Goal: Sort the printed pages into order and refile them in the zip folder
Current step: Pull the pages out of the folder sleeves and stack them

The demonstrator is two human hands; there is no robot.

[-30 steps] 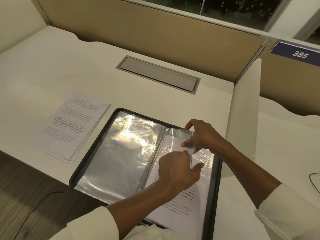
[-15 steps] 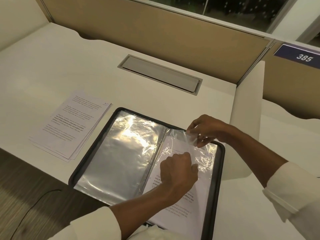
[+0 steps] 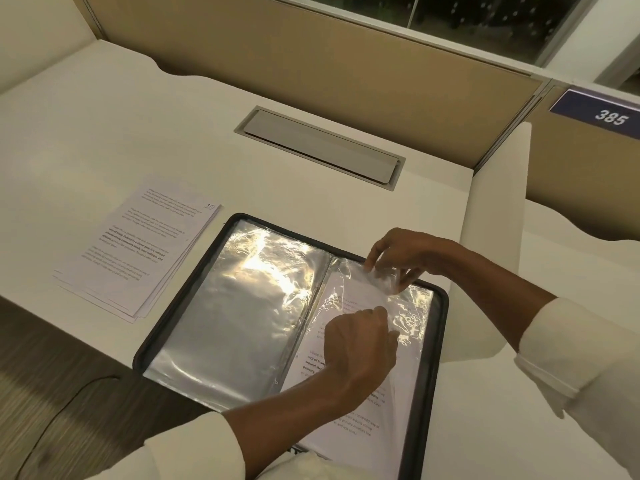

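Observation:
A black zip folder [image 3: 162,327] lies open on the white desk, its clear plastic sleeves shining. On the right-hand side a printed page [image 3: 349,420] sits partly inside a sleeve [image 3: 408,313]. My right hand [image 3: 398,258] pinches the sleeve's top edge and holds it up. My left hand [image 3: 360,344] is closed on the page's upper part, fingers curled. A stack of printed pages [image 3: 138,251] lies left of the folder, the top sheet marked 10 at its corner.
A grey cable hatch [image 3: 318,147] is set into the desk behind the folder. Tan partition walls stand at the back, a white divider panel [image 3: 498,202] at the right. A dark cable [image 3: 62,414] hangs off the desk's front edge.
My right hand moved from the sleeve's middle up to its top edge and lifted the plastic. My left hand stayed on the page, shifting slightly.

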